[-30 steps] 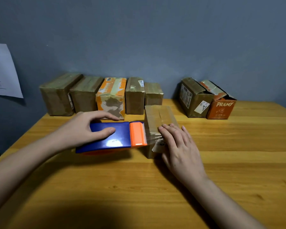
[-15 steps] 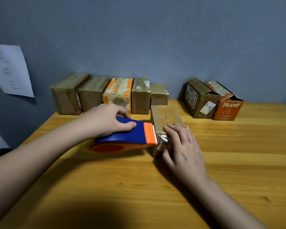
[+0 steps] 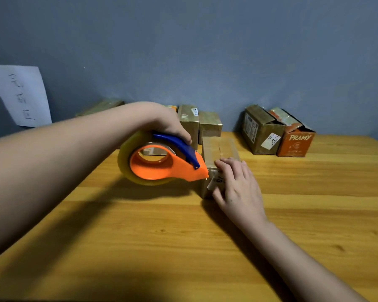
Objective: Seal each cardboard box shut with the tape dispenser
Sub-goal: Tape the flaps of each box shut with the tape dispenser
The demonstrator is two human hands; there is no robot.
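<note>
A small brown cardboard box (image 3: 218, 149) stands on the wooden table (image 3: 183, 236) in the middle. My left hand (image 3: 164, 123) grips the blue top of the orange tape dispenser (image 3: 159, 164), which is lifted and turned on edge, so that its clear tape roll shows. The dispenser's tip touches the box's near left corner. My right hand (image 3: 238, 188) lies on the box's near end, its fingers pressing the tape down over the top edge and front face.
A row of taped brown boxes (image 3: 189, 120) stands along the blue wall, mostly hidden behind my left arm. Two more boxes stand at the back right, one brown (image 3: 262, 131) and one orange marked PRAMY (image 3: 295, 142). A sheet of paper (image 3: 22, 94) hangs on the wall at left.
My left hand has lifted the dispenser off the table and turned it from flat onto its edge, with the tip at the box's corner. My right hand has stayed on the box's end.
</note>
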